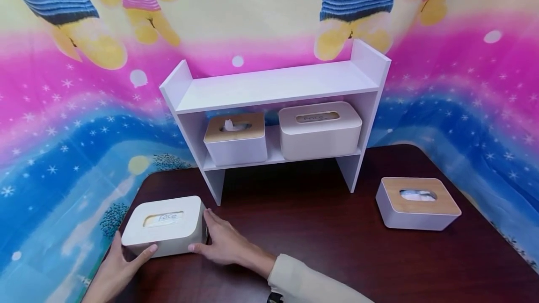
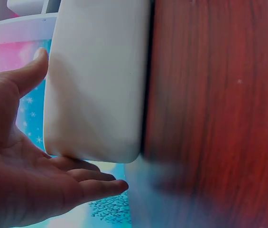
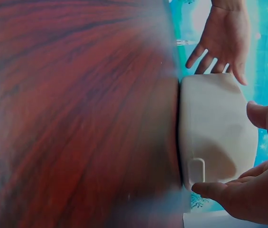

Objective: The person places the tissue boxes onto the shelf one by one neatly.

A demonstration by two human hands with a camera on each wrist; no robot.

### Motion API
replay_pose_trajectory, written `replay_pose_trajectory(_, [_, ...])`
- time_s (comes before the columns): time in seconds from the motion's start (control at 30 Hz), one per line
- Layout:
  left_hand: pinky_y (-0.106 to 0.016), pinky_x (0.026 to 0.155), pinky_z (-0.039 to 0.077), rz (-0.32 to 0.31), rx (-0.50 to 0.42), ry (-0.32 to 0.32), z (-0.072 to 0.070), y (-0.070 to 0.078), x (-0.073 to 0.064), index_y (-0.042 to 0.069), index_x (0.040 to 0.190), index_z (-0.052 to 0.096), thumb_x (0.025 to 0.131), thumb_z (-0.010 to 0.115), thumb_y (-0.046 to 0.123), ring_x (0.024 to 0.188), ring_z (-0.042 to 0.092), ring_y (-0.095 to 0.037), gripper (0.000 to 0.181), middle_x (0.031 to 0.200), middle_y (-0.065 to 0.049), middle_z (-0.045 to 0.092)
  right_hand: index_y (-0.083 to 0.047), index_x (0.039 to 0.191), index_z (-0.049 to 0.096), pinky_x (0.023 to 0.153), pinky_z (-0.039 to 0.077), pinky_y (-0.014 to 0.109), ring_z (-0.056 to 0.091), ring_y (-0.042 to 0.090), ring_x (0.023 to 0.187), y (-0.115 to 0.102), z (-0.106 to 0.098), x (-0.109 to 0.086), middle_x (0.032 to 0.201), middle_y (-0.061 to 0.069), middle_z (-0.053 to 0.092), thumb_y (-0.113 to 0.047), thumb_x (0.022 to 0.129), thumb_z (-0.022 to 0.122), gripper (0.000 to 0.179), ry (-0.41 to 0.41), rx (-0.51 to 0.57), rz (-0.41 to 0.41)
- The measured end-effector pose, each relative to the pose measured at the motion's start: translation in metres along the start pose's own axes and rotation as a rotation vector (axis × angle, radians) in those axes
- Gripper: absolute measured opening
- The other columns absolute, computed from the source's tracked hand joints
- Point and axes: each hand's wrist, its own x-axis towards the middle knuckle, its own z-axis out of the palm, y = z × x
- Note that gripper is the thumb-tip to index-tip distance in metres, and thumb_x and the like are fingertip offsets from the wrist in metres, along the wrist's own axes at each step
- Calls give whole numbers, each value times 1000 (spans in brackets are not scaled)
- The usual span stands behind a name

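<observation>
A cream tissue box [image 1: 172, 242] with a paper marked "Face" in its top slot stands on the dark table at the left. My left hand [image 1: 117, 265] is at its left end, thumb along the front top edge. The right hand [image 1: 227, 242] meets the opposite end, thumb near the front corner. In the left wrist view, the left fingers [image 2: 96, 187] reach out straight under the box's end. The right wrist view shows the right hand's fingers [image 3: 214, 191] extended beside a small rounded tab [image 3: 198, 169] low on the box [image 3: 214, 118].
A white two-level shelf [image 1: 269, 90] stands at the back of the table. Its lower level holds a wood-topped tissue box [image 1: 237, 148] and a larger cream one [image 1: 320, 139]. Another wood-topped box [image 1: 417, 212] sits at the right. A printed cloth [image 1: 84, 130] hangs behind the table.
</observation>
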Motion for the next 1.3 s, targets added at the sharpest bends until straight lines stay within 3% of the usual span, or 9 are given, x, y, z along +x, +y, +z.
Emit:
replay_pose_trajectory(0.17, [-65, 120, 44, 123, -148, 42, 7, 3, 1, -8, 166, -10, 103, 64, 60, 156, 31, -58, 119, 168, -41, 16, -1, 169, 26, 127, 40, 31, 38, 25, 160, -4, 4, 0, 175, 17, 31, -49, 102, 73, 95, 4, 5, -27])
replay_pose_trajectory(0.27, [-62, 121, 43, 127, -185, 41, 10, 3, -2, -5, 168, -11, 104, 66, 57, 158, 27, -56, 118, 171, -39, 16, 0, 170, 24, 127, 41, 34, 39, 29, 159, -5, 5, -1, 174, 22, 32, -47, 102, 73, 95, 18, 9, -28])
replay_pose_trajectory(0.33, [-58, 117, 49, 136, -204, 38, 12, 2, -4, -4, 169, -9, 106, 64, 54, 157, 30, -56, 113, 171, -39, 18, 1, 170, 23, 127, 42, 36, 40, 31, 159, -5, 5, -3, 174, 23, 31, -46, 103, 72, 95, 29, 2, -26])
replay_pose_trajectory(0.5, [-50, 106, 60, 158, -172, 53, 17, 1, -12, -6, 169, 1, 113, 52, 48, 153, 36, -54, 93, 168, -42, 24, 7, 167, 26, 126, 43, 41, 42, 35, 157, -6, 5, -10, 171, 29, 33, -43, 105, 70, 91, 74, -9, -17])
replay_pose_trajectory(0.67, [-56, 106, 58, 160, -87, 74, 22, 4, -18, -4, 168, 14, 116, 45, 45, 151, 38, -54, 78, 167, -40, 30, 8, 165, 31, 120, 50, 45, 51, 35, 150, -1, 4, -16, 168, 27, 41, -37, 105, 69, 84, 164, -10, -22])
replay_pose_trajectory(0.87, [-44, 98, 63, 158, -120, 140, 30, 14, -27, 0, 170, 23, 115, 54, 31, 147, 45, -49, 70, 162, -35, 40, 9, 160, 40, 108, 60, 44, 64, 31, 138, 6, -1, -23, 161, 23, 53, -32, 105, 69, 75, 263, -9, -43])
replay_pose_trajectory(1.1, [-36, 89, 65, 171, -192, 274, 42, 30, -41, 4, 167, 33, 110, 65, 24, 135, 57, -39, 69, 154, -30, 49, 13, 158, 41, 107, 60, 39, 64, 29, 138, 17, -14, -36, 157, 27, 55, -30, 105, 69, 75, 314, 21, -83])
replay_pose_trajectory(1.3, [-35, 88, 65, 198, -200, 289, 47, 42, -47, 6, 165, 37, 108, 68, 23, 133, 56, -31, 67, 152, -25, 53, 13, 158, 40, 111, 57, 44, 59, 31, 143, 22, -27, -50, 160, 26, 51, -36, 105, 66, 77, 324, 49, -75])
